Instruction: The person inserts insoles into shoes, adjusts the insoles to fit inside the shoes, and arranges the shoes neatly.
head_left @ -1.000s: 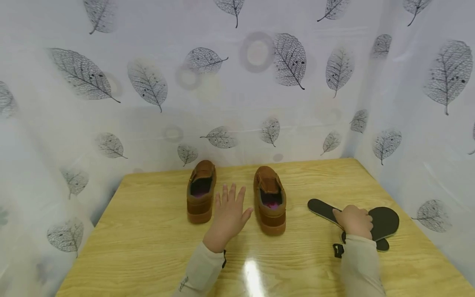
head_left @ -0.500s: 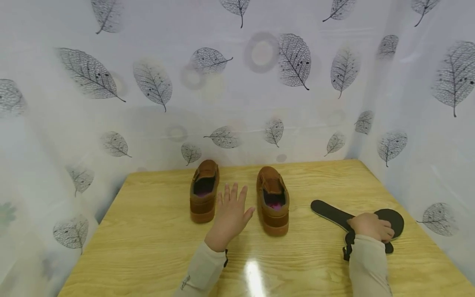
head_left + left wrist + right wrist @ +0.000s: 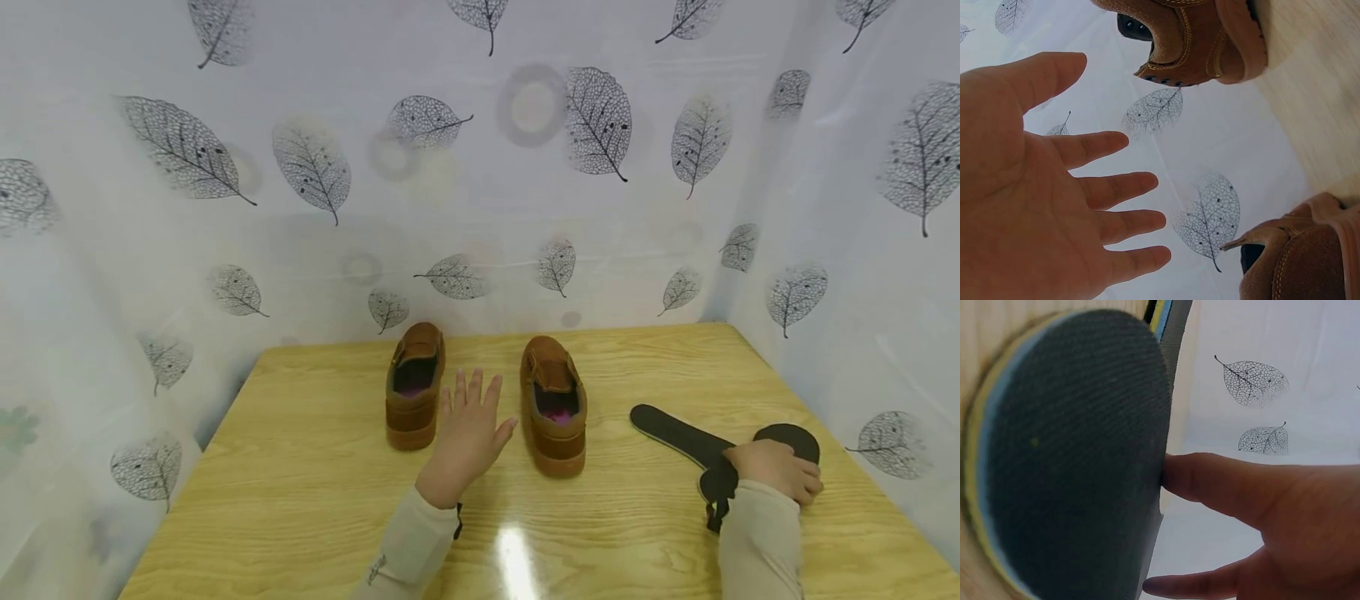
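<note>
A pair of brown slip-on shoes stands at the back of the table, a left shoe [image 3: 412, 408] and a right shoe [image 3: 553, 425], heels facing me. My left hand [image 3: 467, 442] is spread between them, palm down in the head view and holding nothing. Two dark insoles lie crossed on the right: one long insole [image 3: 678, 435] slants from the left, and the rounded end of the other insole [image 3: 791, 439] shows beyond my right hand [image 3: 776, 468]. In the right wrist view, the thumb [image 3: 1200, 478] reaches the edge of the near insole [image 3: 1079, 456]; its fingers stand apart.
The wooden table [image 3: 315, 500] ends on the right just past the insoles. A white curtain [image 3: 480, 192] with leaf prints rises behind the shoes and along both sides. Small black wrist gear [image 3: 716, 512] sits beside the right sleeve.
My right hand has slid right across the crossed insoles, uncovering more of their left part; the insoles lie as before. The left hand and the shoes stay put while the view shifts slightly.
</note>
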